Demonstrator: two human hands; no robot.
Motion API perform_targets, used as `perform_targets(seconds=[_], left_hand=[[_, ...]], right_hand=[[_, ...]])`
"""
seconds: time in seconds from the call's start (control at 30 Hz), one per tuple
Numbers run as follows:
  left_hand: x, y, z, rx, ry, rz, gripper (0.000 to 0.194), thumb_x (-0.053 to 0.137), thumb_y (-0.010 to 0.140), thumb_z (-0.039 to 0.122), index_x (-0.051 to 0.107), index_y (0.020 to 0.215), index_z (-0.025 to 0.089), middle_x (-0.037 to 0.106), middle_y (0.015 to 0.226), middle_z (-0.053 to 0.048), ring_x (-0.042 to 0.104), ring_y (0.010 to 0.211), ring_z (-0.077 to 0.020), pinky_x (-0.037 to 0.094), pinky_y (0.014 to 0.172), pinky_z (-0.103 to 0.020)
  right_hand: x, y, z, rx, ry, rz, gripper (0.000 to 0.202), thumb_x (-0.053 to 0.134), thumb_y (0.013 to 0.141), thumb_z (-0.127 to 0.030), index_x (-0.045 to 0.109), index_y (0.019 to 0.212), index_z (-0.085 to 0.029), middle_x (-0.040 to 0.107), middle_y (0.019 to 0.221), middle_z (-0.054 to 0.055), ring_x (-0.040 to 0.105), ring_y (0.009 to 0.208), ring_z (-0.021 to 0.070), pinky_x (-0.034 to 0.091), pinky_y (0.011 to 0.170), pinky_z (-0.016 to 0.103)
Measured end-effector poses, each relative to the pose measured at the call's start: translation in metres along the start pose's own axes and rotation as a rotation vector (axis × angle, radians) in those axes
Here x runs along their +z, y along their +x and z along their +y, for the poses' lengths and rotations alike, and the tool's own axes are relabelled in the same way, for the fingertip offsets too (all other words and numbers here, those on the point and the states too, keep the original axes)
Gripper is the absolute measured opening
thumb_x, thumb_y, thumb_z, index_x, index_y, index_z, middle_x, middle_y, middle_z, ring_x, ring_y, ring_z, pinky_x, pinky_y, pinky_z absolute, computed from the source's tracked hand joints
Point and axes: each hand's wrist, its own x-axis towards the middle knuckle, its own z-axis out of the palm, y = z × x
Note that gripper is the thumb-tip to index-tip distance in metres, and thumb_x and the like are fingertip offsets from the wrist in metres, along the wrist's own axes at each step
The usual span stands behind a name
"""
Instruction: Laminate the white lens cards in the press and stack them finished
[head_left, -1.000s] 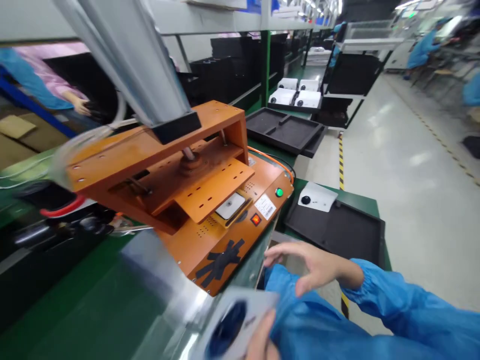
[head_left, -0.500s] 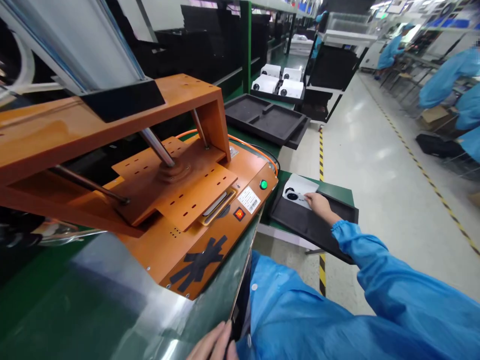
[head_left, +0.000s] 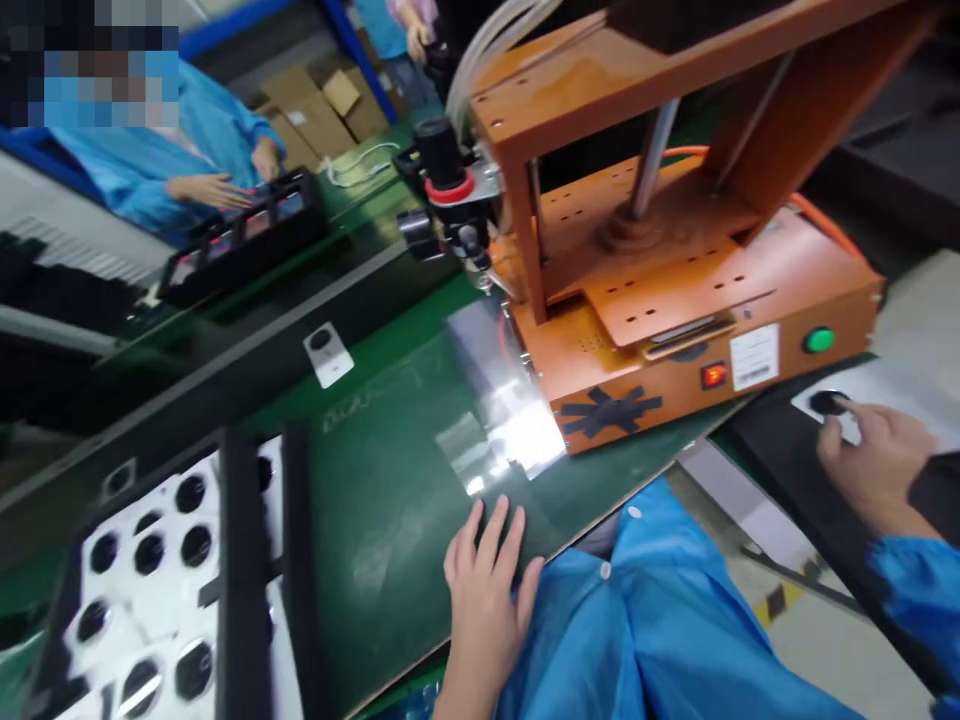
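Two bare hands: both in frame, well apart
Left hand (head_left: pixel 484 590): down at the near edge of the green table (head_left: pixel 390 530), palm hidden, fingers straight and spread, clasping nothing
Right hand (head_left: pixel 874 460): out over the black tray (head_left: pixel 784 465), thumb and forefinger right at the white panel (head_left: pixel 804 400); cannot tell whether pinched on it or merely touching, other fingers tucked out of sight
Panel spot: on that tray, just beside the orange press (head_left: pixel 675 260), black disc (head_left: pixel 827 402) partly covered by a fingertip
Press: top sliced off by the frame, green button (head_left: pixel 818 340) and red switch (head_left: pixel 714 375) glowing, pale pad (head_left: pixel 682 336) under the plate showing only a thin edge
Left tray (head_left: pixel 244 560): crowded with disc-bearing panels, cut off at the bottom
Co-worker (head_left: pixel 225 120): upper left, head pixelated, hands over a compartmented tray (head_left: pixel 251 235), contents blurred
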Motion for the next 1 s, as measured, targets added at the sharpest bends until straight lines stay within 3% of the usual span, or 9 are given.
perform_targets(seconds=[0.13, 0.17, 0.27, 0.4, 0.5, 0.6, 0.73, 0.9, 1.0], left_hand=[[-0.021, -0.001, -0.012, 0.051, -0.102, -0.015, 0.044, 0.064, 0.094, 0.035, 0.062, 0.137, 0.027, 0.054, 0.152, -0.012, 0.045, 0.143, -0.0338, 0.040, 0.108, -0.051], [-0.025, 0.008, -0.023, 0.034, -0.133, 0.028, 0.036, 0.062, 0.095, 0.034, 0.067, 0.130, 0.028, 0.057, 0.148, -0.012, 0.049, 0.139, -0.0324, 0.042, 0.107, -0.050], [-0.025, 0.055, -0.071, -0.149, -0.166, 0.235, 0.021, 0.058, 0.097, 0.030, 0.076, 0.107, 0.026, 0.070, 0.125, -0.010, 0.061, 0.121, -0.0291, 0.045, 0.103, -0.050], [0.001, 0.126, -0.132, -0.367, -0.155, 0.384, 0.031, 0.062, 0.095, 0.042, 0.076, 0.109, 0.019, 0.069, 0.127, -0.017, 0.060, 0.118, -0.0392, 0.044, 0.100, -0.064], [0.018, 0.148, -0.148, -0.387, -0.183, 0.428, 0.027, 0.066, 0.093, 0.041, 0.077, 0.103, 0.020, 0.073, 0.117, -0.013, 0.058, 0.122, -0.0404, 0.041, 0.103, -0.068], [0.018, 0.145, -0.144, -0.364, -0.220, 0.462, 0.023, 0.064, 0.095, 0.039, 0.077, 0.095, 0.020, 0.076, 0.106, -0.010, 0.065, 0.115, -0.0325, 0.046, 0.104, -0.058], [-0.001, 0.125, -0.113, -0.275, -0.245, 0.473, 0.025, 0.057, 0.099, 0.037, 0.073, 0.098, 0.019, 0.077, 0.098, -0.006, 0.070, 0.093, -0.0207, 0.053, 0.088, -0.037], [-0.031, 0.096, -0.061, -0.092, -0.206, 0.456, 0.011, 0.065, 0.095, 0.027, 0.073, 0.100, 0.022, 0.078, 0.096, -0.003, 0.071, 0.092, -0.0178, 0.046, 0.089, -0.033], [-0.044, 0.086, -0.046, 0.034, -0.133, 0.489, 0.013, 0.068, 0.093, 0.018, 0.071, 0.105, 0.021, 0.078, 0.100, -0.004, 0.070, 0.092, -0.0167, 0.046, 0.088, -0.031]], right_hand=[[0.000, -0.051, -0.064, -0.511, 0.207, -0.047, 0.017, 0.076, 0.085, -0.040, 0.080, 0.101, -0.034, 0.074, 0.087, 0.012, 0.070, 0.086, 0.0252, 0.051, 0.079, 0.046], [-0.005, -0.062, -0.090, -0.640, 0.256, -0.204, 0.026, 0.077, 0.084, -0.030, 0.077, 0.108, -0.038, 0.075, 0.091, 0.009, 0.069, 0.084, 0.0233, 0.052, 0.077, 0.043], [-0.020, -0.088, -0.180, -1.091, 0.580, -0.408, 0.037, 0.074, 0.079, -0.013, 0.072, 0.113, -0.029, 0.072, 0.083, 0.003, 0.064, 0.069, 0.0174, 0.052, 0.062, 0.035], [-0.024, -0.113, -0.277, -1.242, 0.779, -0.555, 0.025, 0.067, 0.088, -0.017, 0.069, 0.112, -0.023, 0.072, 0.084, 0.004, 0.064, 0.073, 0.0177, 0.052, 0.063, 0.034], [-0.018, -0.124, -0.320, -1.208, 0.817, -0.626, 0.023, 0.059, 0.093, -0.017, 0.066, 0.113, -0.023, 0.071, 0.083, 0.004, 0.062, 0.072, 0.0172, 0.048, 0.061, 0.033], [-0.012, -0.125, -0.351, -1.166, 0.776, -0.693, 0.021, 0.058, 0.093, -0.013, 0.066, 0.111, -0.019, 0.070, 0.086, 0.005, 0.060, 0.074, 0.0173, 0.047, 0.064, 0.033], [-0.007, -0.115, -0.386, -1.126, 0.736, -0.718, 0.016, 0.058, 0.096, -0.014, 0.068, 0.108, -0.017, 0.071, 0.093, 0.005, 0.062, 0.082, 0.0180, 0.047, 0.070, 0.033], [0.005, -0.098, -0.412, -1.096, 0.627, -0.626, 0.025, 0.054, 0.101, -0.018, 0.065, 0.124, -0.019, 0.072, 0.113, 0.008, 0.064, 0.104, 0.0213, 0.047, 0.083, 0.037], [0.011, -0.092, -0.415, -1.181, 0.597, -0.567, 0.022, 0.054, 0.103, -0.020, 0.067, 0.120, -0.019, 0.074, 0.108, 0.007, 0.064, 0.099, 0.0202, 0.045, 0.081, 0.037]])
